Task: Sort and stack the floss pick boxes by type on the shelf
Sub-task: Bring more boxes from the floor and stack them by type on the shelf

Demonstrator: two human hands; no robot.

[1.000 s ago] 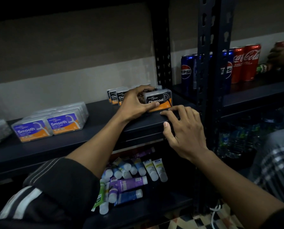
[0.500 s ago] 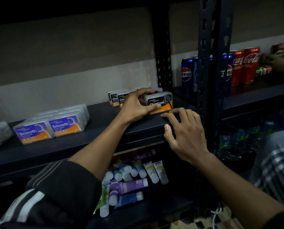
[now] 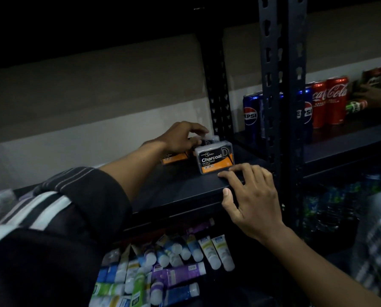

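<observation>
Currently rear box, 11 o'clock of front box, is gripped by left hand; right hand laid slack on shelf.

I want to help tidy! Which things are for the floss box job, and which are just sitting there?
For the job: front Charcoal box, rear Charcoal boxes under the left hand, shelf with the right hand resting on it.
Just sitting there: Pepsi cans, Coca-Cola cans, tubes below, bottles.
</observation>
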